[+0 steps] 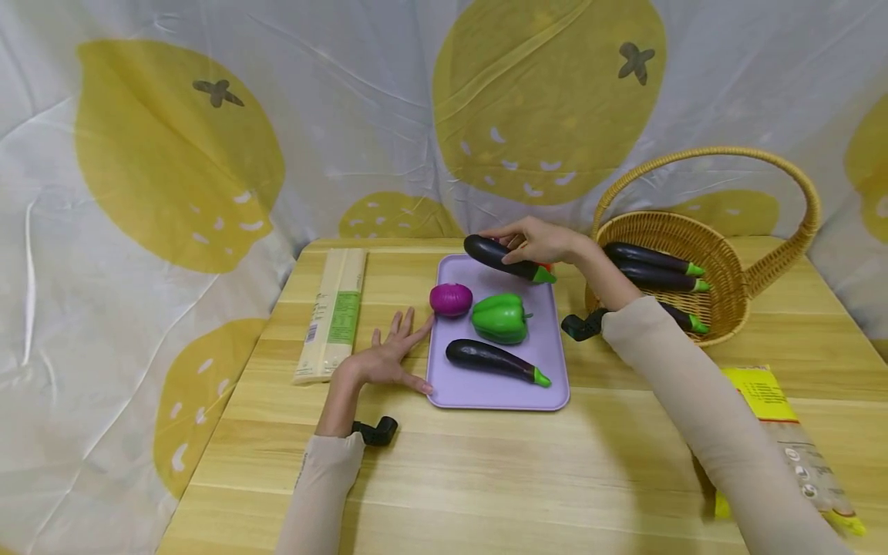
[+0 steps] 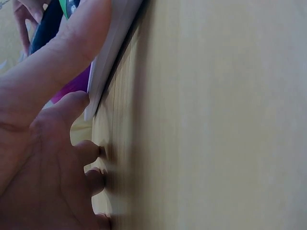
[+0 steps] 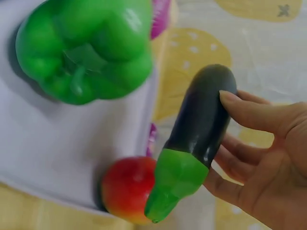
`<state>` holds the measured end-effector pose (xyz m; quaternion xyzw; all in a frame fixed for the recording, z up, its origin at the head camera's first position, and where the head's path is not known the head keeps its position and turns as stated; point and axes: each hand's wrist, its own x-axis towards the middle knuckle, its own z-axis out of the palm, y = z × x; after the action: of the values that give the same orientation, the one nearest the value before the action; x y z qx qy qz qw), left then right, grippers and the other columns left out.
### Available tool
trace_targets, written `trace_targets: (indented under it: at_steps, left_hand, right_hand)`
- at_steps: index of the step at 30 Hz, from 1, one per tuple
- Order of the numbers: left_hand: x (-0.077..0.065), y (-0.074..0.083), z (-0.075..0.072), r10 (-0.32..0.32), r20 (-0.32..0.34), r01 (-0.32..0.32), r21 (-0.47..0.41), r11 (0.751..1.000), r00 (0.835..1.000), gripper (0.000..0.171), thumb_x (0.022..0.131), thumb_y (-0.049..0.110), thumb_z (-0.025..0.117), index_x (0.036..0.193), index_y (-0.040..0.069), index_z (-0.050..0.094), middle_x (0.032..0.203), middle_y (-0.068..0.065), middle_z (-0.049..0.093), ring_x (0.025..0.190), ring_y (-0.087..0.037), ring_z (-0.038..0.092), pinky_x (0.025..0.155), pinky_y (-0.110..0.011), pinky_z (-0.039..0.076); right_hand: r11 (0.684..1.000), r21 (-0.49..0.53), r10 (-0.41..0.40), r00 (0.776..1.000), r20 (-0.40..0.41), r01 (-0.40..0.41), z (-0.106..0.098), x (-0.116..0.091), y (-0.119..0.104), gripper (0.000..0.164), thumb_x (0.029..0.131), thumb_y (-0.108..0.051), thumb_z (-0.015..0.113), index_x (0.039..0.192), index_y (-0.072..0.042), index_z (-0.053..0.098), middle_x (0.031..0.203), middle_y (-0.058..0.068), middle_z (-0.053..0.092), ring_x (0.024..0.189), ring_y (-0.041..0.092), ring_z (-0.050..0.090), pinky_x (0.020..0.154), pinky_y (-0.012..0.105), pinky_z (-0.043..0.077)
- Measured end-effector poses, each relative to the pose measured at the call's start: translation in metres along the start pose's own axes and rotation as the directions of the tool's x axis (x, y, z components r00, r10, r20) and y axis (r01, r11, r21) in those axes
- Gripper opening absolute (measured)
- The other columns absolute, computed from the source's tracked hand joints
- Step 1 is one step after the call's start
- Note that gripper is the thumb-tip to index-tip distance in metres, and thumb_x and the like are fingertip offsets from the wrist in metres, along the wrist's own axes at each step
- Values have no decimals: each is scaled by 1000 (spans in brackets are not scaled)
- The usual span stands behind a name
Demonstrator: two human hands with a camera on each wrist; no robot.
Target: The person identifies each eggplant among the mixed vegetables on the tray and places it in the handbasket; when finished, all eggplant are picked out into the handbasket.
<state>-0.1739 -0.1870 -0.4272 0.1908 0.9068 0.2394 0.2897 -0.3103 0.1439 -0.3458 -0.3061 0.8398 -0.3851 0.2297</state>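
Note:
My right hand [image 1: 537, 240] pinches a dark eggplant [image 3: 203, 110] between thumb and fingers, over the far end of the lilac tray [image 1: 451, 397]. Its green stem end points right in the head view. My left hand [image 1: 380, 361] lies with fingers spread at the tray's left side; thumb and index finger touch the rim, and the other fingertips rest on the table. On the tray sit a purple onion [image 1: 451, 300], a green bell pepper [image 1: 500, 318] and a second eggplant [image 1: 491, 361]. A round red-yellow fruit [image 3: 128, 184] is at the tray's far right corner, mostly hidden in the head view.
A wicker basket [image 1: 737, 308] with a tall handle stands at the right, with several eggplants [image 1: 655, 277] inside. A flat pack with a green label [image 1: 331, 316] lies left of the tray. Near the right forearm is a yellow-and-clear bag [image 1: 770, 401]. Lemon-print cloth hangs behind the table.

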Motion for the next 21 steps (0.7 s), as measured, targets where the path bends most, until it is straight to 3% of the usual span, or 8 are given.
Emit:
trace_targets:
  at_steps: [5,9,12,16,19,21]
  left_hand:
    - [1,0,-1,0,0,0,-7,1000,1000,123,82,47,86,168,26,0,170,-18,-27,156,-38,-30,122,-71,-18]
    - [0,0,-1,5,-1,-5,-9,1000,1000,124,81,47,86,168,26,0,170,-19,-27,156,-39,-30,121,-71,-18]
    - [0,0,-1,8,-4,-8,-10,1000,1000,124,81,46,87,168,24,1,170,-19,-26,156,-40,-30,121,-72,-18]
    - [-1,-1,0,6,-5,-6,-9,1000,1000,124,81,46,87,168,24,1,170,-19,-26,156,-39,-30,121,-72,-18]
    - [-1,-1,0,5,-5,-5,-13,1000,1000,125,80,46,87,168,24,1,170,-19,-26,156,-39,-30,121,-72,-17]
    - [-1,-1,0,3,-3,-3,-15,1000,1000,125,80,46,87,168,24,1,170,-18,-26,156,-39,-30,121,-72,-18]
  right_hand:
    - [998,-59,-29,999,29,30,-16,-25,-9,60,101,-8,65,157,-19,46,153,19,54,140,35,51,115,53,44]
    - [995,-78,-54,996,67,59,-29,-47,-14,58,103,-13,64,156,-27,47,153,8,55,136,26,54,107,44,49]
    - [995,-80,-46,994,97,54,-38,-65,-17,58,103,-15,64,156,-32,47,155,2,53,132,21,56,92,36,54]
    - [992,-121,-21,993,114,35,-51,-90,-14,56,104,-21,63,156,-35,46,156,0,53,135,21,56,96,37,54]
    - [988,-155,5,992,127,15,-61,-109,-7,56,104,-24,64,156,-35,46,152,2,57,137,22,56,108,32,49]
    - [987,-159,30,990,138,-8,-67,-121,-1,55,104,-24,64,155,-32,47,146,4,61,133,21,59,103,26,51]
